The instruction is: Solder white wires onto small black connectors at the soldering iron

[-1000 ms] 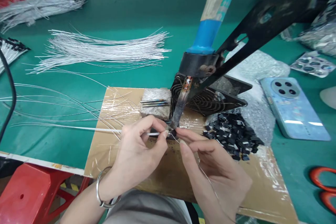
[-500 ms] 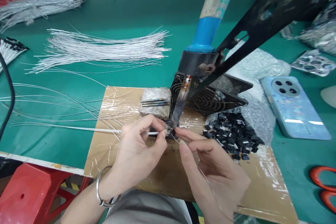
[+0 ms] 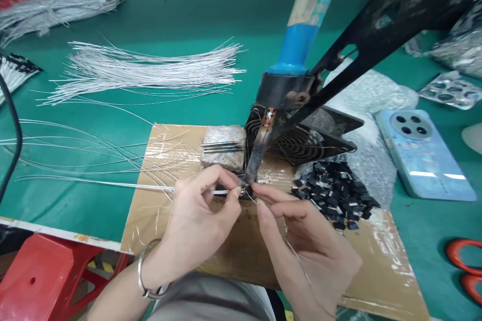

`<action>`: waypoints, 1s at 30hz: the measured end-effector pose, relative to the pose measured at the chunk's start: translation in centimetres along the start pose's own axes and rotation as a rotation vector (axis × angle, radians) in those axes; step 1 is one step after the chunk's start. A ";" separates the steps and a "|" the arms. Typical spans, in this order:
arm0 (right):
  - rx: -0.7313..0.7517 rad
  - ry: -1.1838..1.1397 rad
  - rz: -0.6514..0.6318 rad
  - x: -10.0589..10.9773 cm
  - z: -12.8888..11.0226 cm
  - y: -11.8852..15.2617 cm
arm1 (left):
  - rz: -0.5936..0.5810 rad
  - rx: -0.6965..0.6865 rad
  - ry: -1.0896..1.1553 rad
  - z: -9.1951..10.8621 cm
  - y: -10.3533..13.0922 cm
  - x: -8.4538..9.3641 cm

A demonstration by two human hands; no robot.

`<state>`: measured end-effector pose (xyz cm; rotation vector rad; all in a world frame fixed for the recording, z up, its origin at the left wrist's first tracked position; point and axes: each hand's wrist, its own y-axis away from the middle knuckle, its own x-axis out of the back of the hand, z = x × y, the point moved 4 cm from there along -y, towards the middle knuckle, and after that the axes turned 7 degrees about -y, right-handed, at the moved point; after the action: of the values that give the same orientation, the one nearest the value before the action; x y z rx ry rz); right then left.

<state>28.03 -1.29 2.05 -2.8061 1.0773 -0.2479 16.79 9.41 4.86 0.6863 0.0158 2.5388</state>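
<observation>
My left hand (image 3: pixel 205 215) pinches thin white wires (image 3: pixel 150 186), which trail off to the left, their ends just under a soldering iron (image 3: pixel 259 153). The iron has a blue handle and hangs tip-down in a black metal bracket (image 3: pixel 361 55). Between the thumb and index finger of my right hand (image 3: pixel 305 241) is a strand of solder wire (image 3: pixel 297 258) that runs back across the palm; its front end reaches the iron's tip. What the wire ends touch at the tip is too small and partly covered by my fingers.
A cardboard sheet (image 3: pixel 376 271) lies beneath my hands. A pile of small black parts (image 3: pixel 335 195) sits right, before a black fan (image 3: pixel 301 140). Behind are a bundle of white wires (image 3: pixel 150 67) and a worn block (image 3: pixel 222 160); right, a blue phone (image 3: pixel 429 160) and orange-handled scissors (image 3: pixel 461 256).
Almost nothing differs. My right hand's fingers have edged very slightly left towards the iron's tip, and both hands keep their pinch.
</observation>
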 end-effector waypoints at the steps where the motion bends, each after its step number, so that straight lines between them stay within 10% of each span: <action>1: 0.000 -0.007 0.003 0.0 0.1 0.0 | 0.001 -0.001 -0.002 0.0 0.0 0.0; 30: 0.015 -0.021 -0.001 0.0 0.0 0.1 | 0.016 -0.006 0.017 0.2 0.0 0.1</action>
<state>27.95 -1.34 2.07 -2.7899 1.0648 -0.2256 16.81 9.42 5.07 0.6654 0.0086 2.5589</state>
